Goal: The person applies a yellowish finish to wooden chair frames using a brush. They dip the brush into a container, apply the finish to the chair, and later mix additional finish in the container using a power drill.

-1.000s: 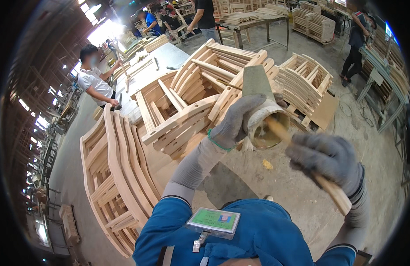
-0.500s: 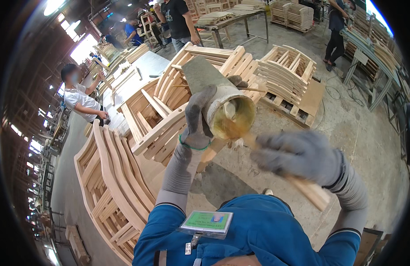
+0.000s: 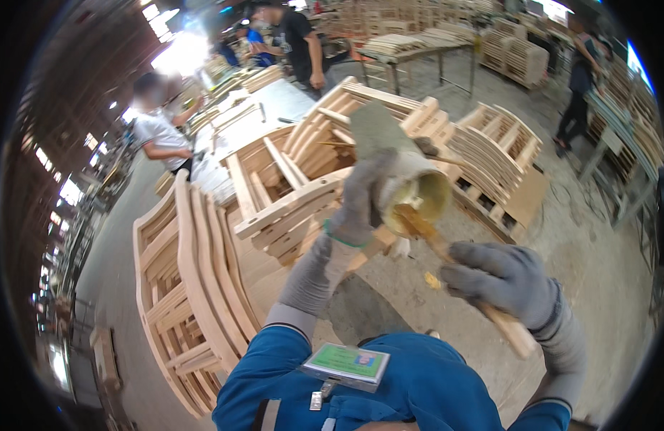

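My left hand, in a grey glove, is wrapped round a pale round cup tipped so its mouth faces me. Yellowish residue coats the inside of the cup. A flat grey-green piece shows just beyond the cup; whether it is held too, I cannot tell. My gloved right hand grips a flat wooden stick at mid-length. Its amber-stained end reaches into the cup's mouth, and the bare wooden end points down toward my body.
Curved wooden chair frames are stacked at my left. More wooden frames lie in front, with a slatted stack on a pallet at right. A person in white stands by a long table; other people work farther back.
The surroundings have shifted rightward in view. The stick's stained end, blurred before, now shows clearly inside the cup. My right hand has slowed and sits slightly lower.
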A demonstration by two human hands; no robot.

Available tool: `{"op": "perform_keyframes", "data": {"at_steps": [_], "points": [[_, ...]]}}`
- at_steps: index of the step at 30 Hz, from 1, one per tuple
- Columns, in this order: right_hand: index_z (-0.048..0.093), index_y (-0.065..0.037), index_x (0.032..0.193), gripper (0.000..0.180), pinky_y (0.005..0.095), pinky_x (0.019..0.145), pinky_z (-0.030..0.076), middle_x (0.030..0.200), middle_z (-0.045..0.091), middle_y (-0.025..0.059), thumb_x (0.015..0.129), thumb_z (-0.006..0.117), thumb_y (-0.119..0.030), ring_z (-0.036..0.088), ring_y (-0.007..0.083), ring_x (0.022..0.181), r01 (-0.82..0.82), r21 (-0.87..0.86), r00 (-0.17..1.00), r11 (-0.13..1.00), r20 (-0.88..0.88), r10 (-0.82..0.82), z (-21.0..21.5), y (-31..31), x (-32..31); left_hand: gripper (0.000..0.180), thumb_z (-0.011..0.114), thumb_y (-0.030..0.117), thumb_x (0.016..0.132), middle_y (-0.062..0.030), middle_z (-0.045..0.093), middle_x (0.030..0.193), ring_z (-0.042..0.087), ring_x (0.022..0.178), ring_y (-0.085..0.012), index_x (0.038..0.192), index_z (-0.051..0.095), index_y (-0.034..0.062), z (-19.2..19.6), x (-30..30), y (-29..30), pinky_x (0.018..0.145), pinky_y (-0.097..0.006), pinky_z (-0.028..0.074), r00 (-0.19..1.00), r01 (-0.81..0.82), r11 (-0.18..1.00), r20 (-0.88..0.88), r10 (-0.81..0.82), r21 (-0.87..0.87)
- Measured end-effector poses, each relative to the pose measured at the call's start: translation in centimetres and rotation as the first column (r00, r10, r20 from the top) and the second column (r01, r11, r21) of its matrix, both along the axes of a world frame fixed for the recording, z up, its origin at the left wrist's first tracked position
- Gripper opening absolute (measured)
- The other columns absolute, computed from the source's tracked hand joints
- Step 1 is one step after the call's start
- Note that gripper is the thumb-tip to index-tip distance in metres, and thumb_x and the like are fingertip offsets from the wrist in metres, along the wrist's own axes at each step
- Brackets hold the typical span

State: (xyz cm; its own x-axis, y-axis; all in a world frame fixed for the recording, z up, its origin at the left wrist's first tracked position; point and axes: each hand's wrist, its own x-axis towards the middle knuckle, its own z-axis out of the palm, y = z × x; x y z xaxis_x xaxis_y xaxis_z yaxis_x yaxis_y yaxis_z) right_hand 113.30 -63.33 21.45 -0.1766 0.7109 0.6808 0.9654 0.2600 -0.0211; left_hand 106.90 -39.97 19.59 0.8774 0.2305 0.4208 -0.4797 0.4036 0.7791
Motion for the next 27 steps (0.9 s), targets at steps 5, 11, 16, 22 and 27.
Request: {"op": "perform_keyframes", "data": {"at_steps": [5,11,16,22,27], "points": [[0.061,-0.012,0.106,0.032,0.0251,0.049,0.053,0.095,0.065,0.0155,0.075,0.067,-0.018,0.067,0.0186,0.073,0.056,0.030,0.998,0.998,-0.004,-0.056,-0.5,0.4,0.0,0.051,0.050,0.029,0.086,-0.0201,0.057,0.110,0.060,0.098,-0.0245,0.119,0.044,-0.0094,0.9,-0.3,-1.0,0.089,-0.034,0.048,0.997,-0.023,0.999,-0.072,0.021,-0.023],[0.060,-0.012,0.111,0.032,0.0252,0.052,0.052,0.100,0.063,0.0135,0.080,0.062,-0.015,0.066,0.0199,0.075,0.016,0.111,0.998,0.994,-0.055,-0.010,0.5,0.4,0.3,0.041,0.053,0.025,0.087,-0.0137,0.059,0.106,0.060,0.097,-0.0210,0.115,0.050,-0.0038,-0.2,-0.8,-0.9,0.084,-0.031,0.050,0.989,-0.144,0.989,-0.016,0.144,0.044],[0.060,-0.011,0.109,0.034,0.0271,0.053,0.052,0.103,0.061,0.0148,0.075,0.064,-0.013,0.065,0.0229,0.076,-0.014,0.028,0.998,1.000,-0.058,0.015,0.4,-0.2,0.0,0.043,0.054,0.025,0.087,-0.0156,0.056,0.108,0.059,0.099,-0.0235,0.117,0.049,-0.0047,-2.1,-1.1,0.3,0.087,-0.032,0.049,0.897,-0.443,0.836,0.144,0.419,0.325],[0.055,-0.012,0.114,0.037,0.0284,0.058,0.052,0.104,0.060,0.0133,0.078,0.061,-0.012,0.064,0.0242,0.078,-0.114,-0.104,0.986,0.988,-0.132,0.099,-0.9,-0.3,0.5,0.042,0.050,0.019,0.089,-0.0209,0.054,0.117,0.057,0.105,-0.0298,0.122,0.044,-0.0061,-0.7,-1.0,0.2,0.091,-0.041,0.049,0.980,0.057,0.998,0.195,-0.048,-0.040],[0.050,-0.013,0.120,0.040,0.0294,0.057,0.052,0.107,0.058,0.0124,0.080,0.057,-0.011,0.063,0.0232,0.080,-0.065,0.060,0.992,0.996,-0.104,0.071,-0.5,-0.6,1.1,0.051,0.048,0.026,0.085,-0.0216,0.055,0.116,0.057,0.106,-0.0306,0.123,0.041,-0.0075,-0.9,-0.7,0.4,0.094,-0.042,0.047,0.992,-0.049,0.999,0.113,0.050,-0.015]]}}
